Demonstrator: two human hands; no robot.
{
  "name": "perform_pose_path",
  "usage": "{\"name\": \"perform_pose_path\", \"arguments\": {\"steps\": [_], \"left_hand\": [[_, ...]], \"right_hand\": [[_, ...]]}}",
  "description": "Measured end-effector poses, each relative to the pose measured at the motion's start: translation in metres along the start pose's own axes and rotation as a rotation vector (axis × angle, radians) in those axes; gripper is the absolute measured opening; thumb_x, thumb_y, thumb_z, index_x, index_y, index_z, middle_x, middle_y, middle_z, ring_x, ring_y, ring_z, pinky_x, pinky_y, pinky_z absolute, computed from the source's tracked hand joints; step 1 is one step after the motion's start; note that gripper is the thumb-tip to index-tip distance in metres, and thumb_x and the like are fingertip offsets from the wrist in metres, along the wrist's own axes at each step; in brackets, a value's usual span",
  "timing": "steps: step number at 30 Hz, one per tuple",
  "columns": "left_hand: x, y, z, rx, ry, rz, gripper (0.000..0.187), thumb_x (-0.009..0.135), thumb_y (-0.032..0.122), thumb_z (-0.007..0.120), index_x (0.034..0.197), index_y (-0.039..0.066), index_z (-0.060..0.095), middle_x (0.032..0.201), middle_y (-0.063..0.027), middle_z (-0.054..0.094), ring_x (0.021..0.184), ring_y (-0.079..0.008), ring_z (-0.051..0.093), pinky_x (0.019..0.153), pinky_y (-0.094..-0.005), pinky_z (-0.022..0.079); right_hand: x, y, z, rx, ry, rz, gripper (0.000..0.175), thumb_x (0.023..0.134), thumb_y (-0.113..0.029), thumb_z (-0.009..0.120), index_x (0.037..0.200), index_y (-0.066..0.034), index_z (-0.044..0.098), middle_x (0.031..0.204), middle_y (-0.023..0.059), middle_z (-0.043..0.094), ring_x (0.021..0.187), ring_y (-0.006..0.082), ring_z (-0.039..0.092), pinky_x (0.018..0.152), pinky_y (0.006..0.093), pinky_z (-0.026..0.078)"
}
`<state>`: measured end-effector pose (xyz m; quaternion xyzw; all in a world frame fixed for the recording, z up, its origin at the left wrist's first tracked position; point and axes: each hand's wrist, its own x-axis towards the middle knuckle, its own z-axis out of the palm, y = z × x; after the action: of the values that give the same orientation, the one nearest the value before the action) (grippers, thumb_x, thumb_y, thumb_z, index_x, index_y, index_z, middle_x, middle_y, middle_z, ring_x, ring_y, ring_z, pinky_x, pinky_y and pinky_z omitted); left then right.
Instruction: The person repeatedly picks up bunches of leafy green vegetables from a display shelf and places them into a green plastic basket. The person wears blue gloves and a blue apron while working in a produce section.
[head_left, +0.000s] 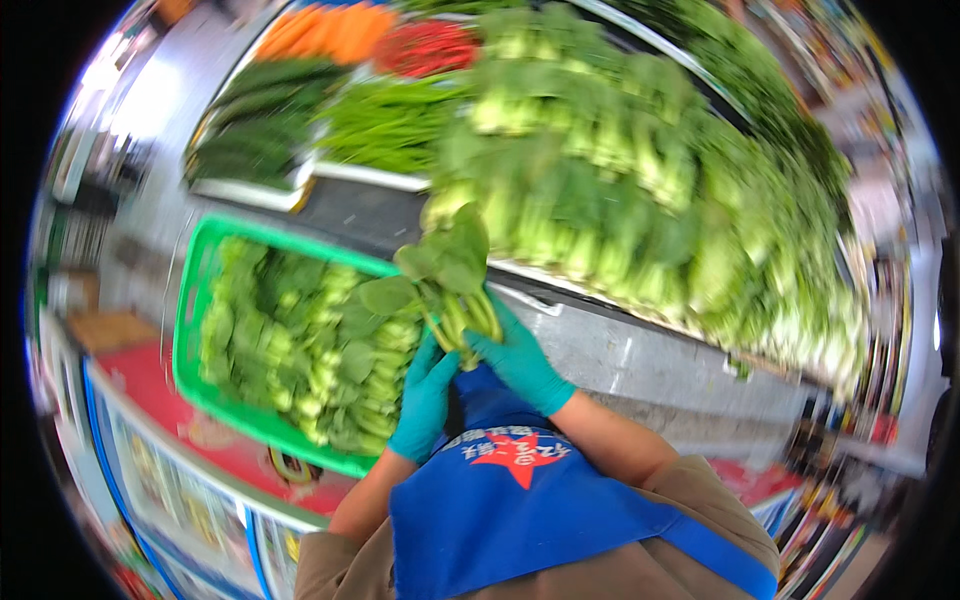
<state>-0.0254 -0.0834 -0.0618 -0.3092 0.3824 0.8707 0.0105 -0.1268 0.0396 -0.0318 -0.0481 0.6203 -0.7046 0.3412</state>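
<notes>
A leafy green vegetable with pale stalks is held upright in front of my apron, leaves pointing away from me. My right hand, in a teal glove, grips its stalks from the right. My left hand, gloved the same way, is at the stalk base on the left, fingers bent near it; whether it grips is unclear. Just left of my hands is a green plastic basket filled with similar leafy greens. Beyond my hands, rows of leafy greens lie on a display stand.
Dark green cucumber-like vegetables, green peppers, red peppers and carrots lie on the display at the upper left. A glass-fronted cooler stands at the lower left. The stand's edge runs in front of me.
</notes>
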Motion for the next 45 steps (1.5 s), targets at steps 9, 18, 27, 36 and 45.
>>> {"name": "perform_pose_path", "arguments": {"steps": [9,18,27,36,45], "left_hand": [[0.020,-0.021,0.215,0.606,-0.814,0.288,0.053,0.095,0.008,0.058,0.147,0.002,0.045,0.143,-0.0081,0.042,0.134,-0.0227,0.045,0.112,-0.0353,0.035],[0.085,-0.084,0.285,0.350,-0.097,-0.049,0.049,0.100,0.021,0.061,0.143,0.000,0.048,0.118,-0.0110,0.066,0.095,-0.0165,0.066,0.085,-0.0276,0.054],[0.075,-0.069,0.242,1.038,-0.173,0.180,0.068,0.095,0.027,0.066,0.153,0.006,0.036,0.127,-0.0187,0.059,0.102,-0.0296,0.067,0.081,-0.0381,0.056],[0.122,-0.046,0.288,1.823,-0.613,0.905,0.082,0.086,0.031,0.070,0.156,0.015,0.032,0.160,-0.0202,0.027,0.144,-0.0485,0.028,0.115,-0.0600,0.027],[0.152,-0.052,0.348,1.914,-0.724,1.221,0.057,0.093,0.026,0.061,0.147,0.012,0.048,0.148,-0.0194,0.046,0.139,-0.0409,0.040,0.115,-0.0495,0.034]], "right_hand": [[-0.126,-0.067,-0.140,-0.194,0.744,-0.498,0.069,0.093,0.003,0.062,0.153,-0.0004,0.029,0.142,0.0132,0.051,0.122,0.0186,0.057,0.098,0.0301,0.050],[-0.047,-0.049,-0.230,-0.356,0.845,-0.427,0.066,0.099,-0.021,0.059,0.154,0.0006,0.030,0.137,0.0236,0.055,0.119,0.0284,0.058,0.099,0.0362,0.047],[-0.006,-0.009,-0.261,-0.513,0.720,-0.089,0.062,0.099,-0.037,0.050,0.144,0.0045,0.044,0.115,0.0319,0.064,0.104,0.0461,0.063,0.090,0.0481,0.050],[-0.012,-0.028,-0.269,-0.422,0.666,0.024,0.065,0.095,-0.034,0.062,0.143,0.0068,0.045,0.134,0.0277,0.058,0.119,0.0329,0.063,0.096,0.0351,0.050],[-0.017,-0.029,-0.264,-0.430,0.710,-0.091,0.047,0.093,-0.031,0.062,0.128,0.0004,0.059,0.104,0.0291,0.068,0.095,0.0424,0.067,0.078,0.0464,0.054]]}}
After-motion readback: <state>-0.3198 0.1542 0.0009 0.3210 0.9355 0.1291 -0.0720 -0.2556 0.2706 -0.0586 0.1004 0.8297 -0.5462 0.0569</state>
